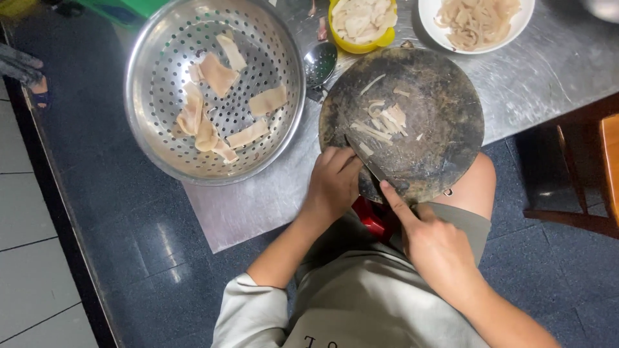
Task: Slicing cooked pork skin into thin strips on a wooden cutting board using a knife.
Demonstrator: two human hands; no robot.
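My right hand (433, 241) grips a knife (369, 164), index finger stretched along the spine of the blade. The blade lies slanted on the near left part of a round dark cutting board (438, 96). My left hand (332, 183) rests at the board's near left edge with its fingers curled, knuckles against the blade. What is under those fingers is hidden. Pale cut strips (385, 119) lie scattered on the middle of the board, and one small piece (365, 149) sits right by the blade.
A steel colander (155, 138) with flat pale pieces stands left of the board on a metal table (548, 71). At the far edge are a slotted spoon (319, 63), a yellow bowl (361, 45) and a white plate (429, 22) of strips. A wooden chair (606, 167) is at right.
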